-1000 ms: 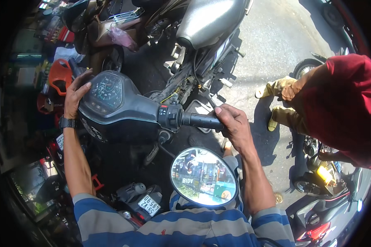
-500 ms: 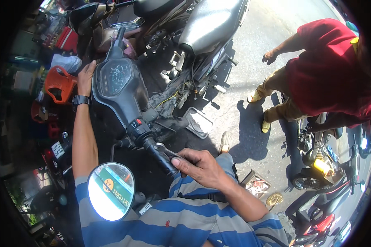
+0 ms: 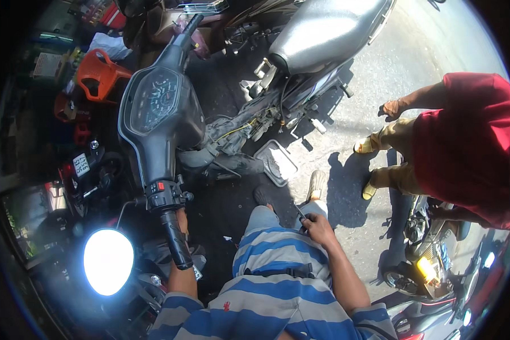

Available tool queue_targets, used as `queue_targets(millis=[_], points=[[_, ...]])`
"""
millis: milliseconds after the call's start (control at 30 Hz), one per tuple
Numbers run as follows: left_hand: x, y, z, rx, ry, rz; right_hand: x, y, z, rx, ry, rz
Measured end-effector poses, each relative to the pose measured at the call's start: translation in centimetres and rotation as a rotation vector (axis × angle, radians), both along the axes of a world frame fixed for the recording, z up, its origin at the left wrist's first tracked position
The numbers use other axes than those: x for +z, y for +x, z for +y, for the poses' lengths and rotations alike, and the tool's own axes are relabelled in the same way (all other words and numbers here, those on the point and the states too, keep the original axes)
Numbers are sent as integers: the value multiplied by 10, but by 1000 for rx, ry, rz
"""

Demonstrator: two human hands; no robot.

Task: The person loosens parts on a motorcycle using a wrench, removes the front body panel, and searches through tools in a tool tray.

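Moved: right hand (image 3: pixel 318 228) has left the handlebar grip (image 3: pixel 175 239) and now sits at the person's knee, fingers curled round a small dark tool.
Left hand: mostly hidden under the grip; how it is closed I cannot tell.
Handlebar unit (image 3: pixel 156 116): turned, dashboard up, mirror (image 3: pixel 108 262) low left.
Progress: stripped motorbike (image 3: pixel 277 96) beside it looks open, work seemingly unfinished.
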State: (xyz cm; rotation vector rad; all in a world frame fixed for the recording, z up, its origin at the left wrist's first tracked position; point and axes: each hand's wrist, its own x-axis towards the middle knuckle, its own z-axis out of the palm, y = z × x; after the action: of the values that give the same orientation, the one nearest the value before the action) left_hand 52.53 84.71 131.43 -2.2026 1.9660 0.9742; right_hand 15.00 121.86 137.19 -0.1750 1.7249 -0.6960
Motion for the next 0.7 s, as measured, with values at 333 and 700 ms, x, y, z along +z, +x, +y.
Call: queue_targets(millis=[333, 700], points=[[-402, -411, 176, 280, 822, 417, -501, -230, -53, 247, 69, -142], [-1206, -462, 102, 481, 941, 452, -1228, -216, -127, 208, 56, -346]])
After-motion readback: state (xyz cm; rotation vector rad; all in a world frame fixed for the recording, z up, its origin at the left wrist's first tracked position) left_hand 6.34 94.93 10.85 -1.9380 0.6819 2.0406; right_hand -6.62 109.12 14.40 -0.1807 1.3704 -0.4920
